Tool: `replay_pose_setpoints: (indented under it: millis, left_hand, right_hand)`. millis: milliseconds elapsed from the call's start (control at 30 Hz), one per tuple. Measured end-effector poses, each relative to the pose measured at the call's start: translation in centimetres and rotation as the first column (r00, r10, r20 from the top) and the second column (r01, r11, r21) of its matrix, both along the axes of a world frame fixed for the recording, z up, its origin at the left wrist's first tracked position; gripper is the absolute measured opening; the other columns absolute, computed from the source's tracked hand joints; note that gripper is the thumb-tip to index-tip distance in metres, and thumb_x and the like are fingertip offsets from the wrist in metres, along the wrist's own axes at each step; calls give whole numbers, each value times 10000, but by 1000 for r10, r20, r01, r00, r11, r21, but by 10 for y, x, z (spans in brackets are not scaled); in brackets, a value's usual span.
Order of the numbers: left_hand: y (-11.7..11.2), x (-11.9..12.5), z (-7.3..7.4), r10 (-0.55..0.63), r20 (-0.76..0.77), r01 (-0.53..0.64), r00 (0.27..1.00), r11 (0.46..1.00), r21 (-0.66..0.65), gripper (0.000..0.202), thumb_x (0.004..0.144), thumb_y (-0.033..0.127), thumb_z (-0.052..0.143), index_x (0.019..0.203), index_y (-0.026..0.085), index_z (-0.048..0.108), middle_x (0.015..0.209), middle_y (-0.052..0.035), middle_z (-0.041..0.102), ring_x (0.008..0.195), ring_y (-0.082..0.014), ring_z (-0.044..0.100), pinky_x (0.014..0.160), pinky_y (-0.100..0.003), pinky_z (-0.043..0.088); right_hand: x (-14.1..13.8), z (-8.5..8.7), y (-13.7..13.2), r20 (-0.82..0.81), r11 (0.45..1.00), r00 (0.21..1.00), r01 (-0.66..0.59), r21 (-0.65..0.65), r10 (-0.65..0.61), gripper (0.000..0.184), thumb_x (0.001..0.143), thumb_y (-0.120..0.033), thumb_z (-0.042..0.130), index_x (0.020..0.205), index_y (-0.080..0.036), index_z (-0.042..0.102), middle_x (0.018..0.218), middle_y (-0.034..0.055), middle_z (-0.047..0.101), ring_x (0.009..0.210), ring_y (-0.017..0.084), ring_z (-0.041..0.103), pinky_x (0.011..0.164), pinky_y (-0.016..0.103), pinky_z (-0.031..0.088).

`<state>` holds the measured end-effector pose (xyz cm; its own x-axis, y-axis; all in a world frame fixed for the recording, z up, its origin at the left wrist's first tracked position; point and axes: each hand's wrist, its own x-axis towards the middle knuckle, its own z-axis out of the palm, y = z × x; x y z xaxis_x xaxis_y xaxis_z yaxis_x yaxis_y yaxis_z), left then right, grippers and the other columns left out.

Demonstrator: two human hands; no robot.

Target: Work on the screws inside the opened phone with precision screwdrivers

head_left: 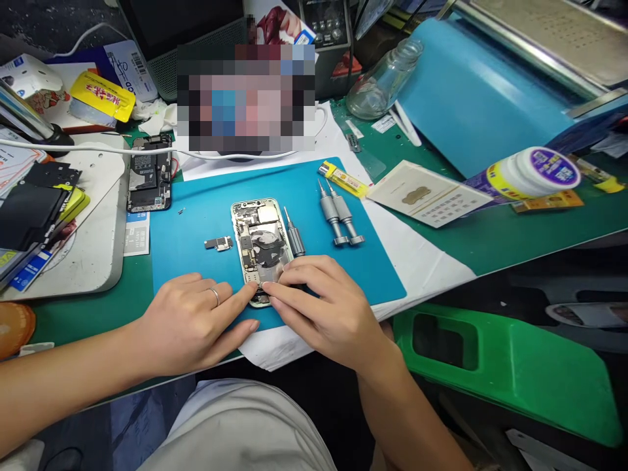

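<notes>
An opened phone body (260, 239) lies on a blue mat (196, 203), its inner boards and parts exposed. My left hand (196, 320), with a ring on one finger, rests on the mat with fingers stretched out, its fingertips touching the phone's near left corner. My right hand (318, 304) lies over the phone's near end, fingers pressed together on the lower edge; whether anything small is under them is hidden. A grey screwdriver (295, 237) lies right beside the phone, partly under my right fingers. A small loose part (218, 243) sits left of the phone.
Two more grey screwdrivers (338, 216) and a yellow glue tube (342, 179) lie at the mat's right. Another opened phone (150, 173) rests at the left, a glass bottle (385, 78) and a white jar (532, 170) behind. A green stool (510, 363) stands at the lower right.
</notes>
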<state>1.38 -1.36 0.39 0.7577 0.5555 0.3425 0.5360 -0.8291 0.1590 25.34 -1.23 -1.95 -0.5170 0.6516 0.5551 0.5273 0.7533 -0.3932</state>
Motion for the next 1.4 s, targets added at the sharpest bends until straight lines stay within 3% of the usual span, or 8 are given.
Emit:
replay_pose_setpoints:
  millis: [400,733,1133,1400]
  left_hand:
    - [0,-1,1,9,28,-9,1000,1000,-6,344,1087,312,492,1210,54,682,718,-15,668,548,-175,607,492,-336,437]
    - [0,-1,1,13,58,-13,998,1000,0,263,1034,212,539,1164,63,712,669,0,645,507,-170,582,477,-337,434]
    - [0,0,2,0,47,0,999,1000,6,278,1057,242,522,1167,63,703,693,-6,663,527,-163,584,487,-332,411]
    - [1,0,2,0,40,-1,999,1000,29,288,1070,270,507,1131,72,707,683,0,662,537,-156,593,496,-326,413]
  right_hand:
    - [-1,0,0,30,1000,1000,-3,15,3,134,929,-90,697,1036,-100,778,888,104,740,935,247,651,808,405,604]
    - [0,0,0,4,1000,1000,-7,19,7,135,926,-86,692,1027,-92,780,887,105,747,932,252,656,793,409,606]
    - [0,0,-1,42,1000,999,6,20,-7,130,928,-99,695,1027,-112,778,892,103,750,939,256,664,806,410,610]
    - [1,-1,-1,-24,999,999,22,28,-22,127,898,-64,710,1007,-98,767,877,108,743,923,248,652,813,398,607]
